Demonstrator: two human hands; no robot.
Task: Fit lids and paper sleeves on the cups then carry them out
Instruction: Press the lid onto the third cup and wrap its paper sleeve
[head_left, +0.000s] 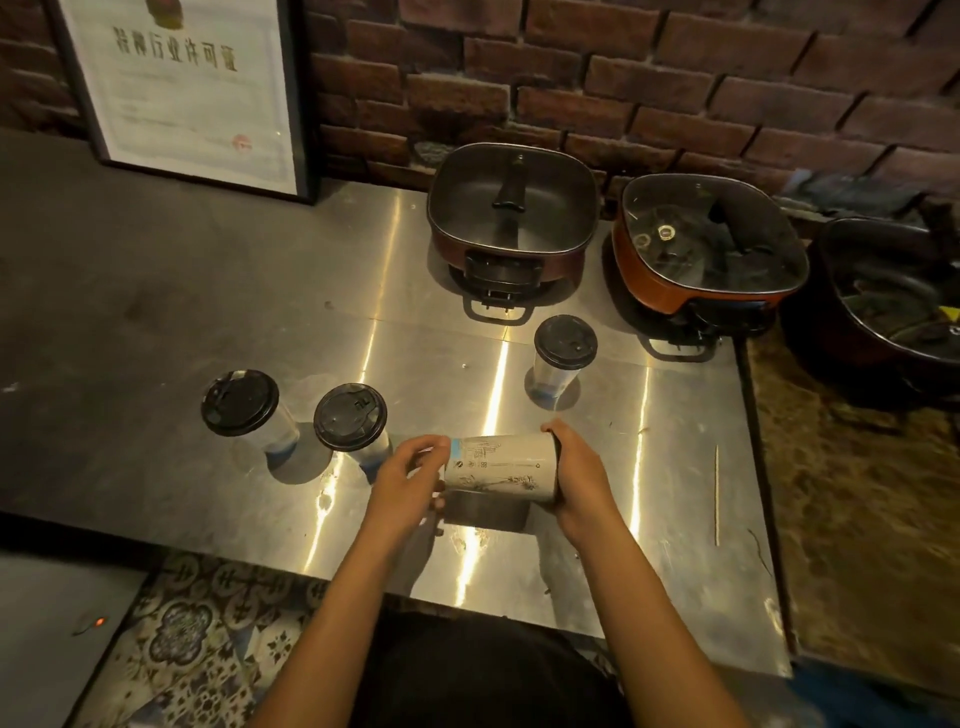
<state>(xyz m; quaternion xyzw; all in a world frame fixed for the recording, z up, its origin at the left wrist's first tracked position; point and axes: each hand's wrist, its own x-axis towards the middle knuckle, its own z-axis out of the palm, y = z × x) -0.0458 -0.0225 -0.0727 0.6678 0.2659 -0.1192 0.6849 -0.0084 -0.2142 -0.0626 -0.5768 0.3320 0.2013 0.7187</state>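
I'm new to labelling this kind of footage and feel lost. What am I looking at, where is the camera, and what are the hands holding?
There is no machine here: a person wears one wide-angle camera on the head, looking down at their own bare arms. The left hand and right hand hold a cup wrapped in a printed white paper sleeve sideways above the steel counter. The right hand covers its black-lidded end.

Three clear plastic cups with black lids stand unsleeved: two on the left, one further back. Three glass-lidded electric pots sit behind, by the brick wall.
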